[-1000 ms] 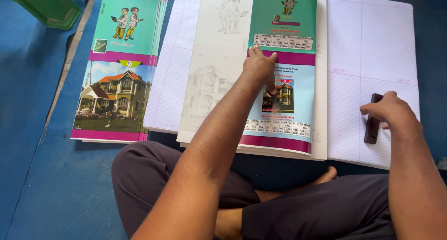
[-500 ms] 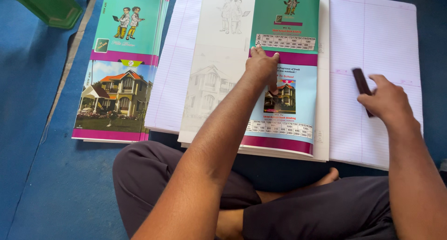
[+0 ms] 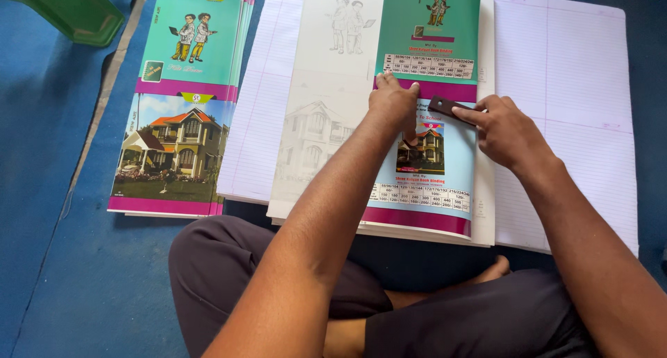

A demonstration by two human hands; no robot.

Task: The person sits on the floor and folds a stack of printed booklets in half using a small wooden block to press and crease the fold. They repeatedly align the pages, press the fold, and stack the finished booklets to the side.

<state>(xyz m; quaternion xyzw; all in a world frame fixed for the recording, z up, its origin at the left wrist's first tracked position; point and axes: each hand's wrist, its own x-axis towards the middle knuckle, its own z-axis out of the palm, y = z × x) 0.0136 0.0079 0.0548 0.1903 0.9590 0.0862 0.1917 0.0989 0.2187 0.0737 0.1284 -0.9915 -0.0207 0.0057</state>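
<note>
Seated cross-legged on a blue mat [image 3: 62,191], with open blue floor to the left and near side. Spread in front: large ruled sheets [image 3: 563,94], right edge reaching almost to the frame's right side, far edge near the top. Lying on those, a folded cover sheet [image 3: 427,184], printed half facing up, pale unprinted half to its left, near edge just short of the knees. Off to the left, well apart, a stack of printed covers [image 3: 182,108], edges squared, a green plastic corner [image 3: 69,7] beyond it. Left hand [image 3: 394,104] pressed flat on the cover's middle, fingers together. Right hand [image 3: 507,132] gripping 1 small dark flat tool [image 3: 448,108], tip touching the cover just beside the left fingers.
</note>
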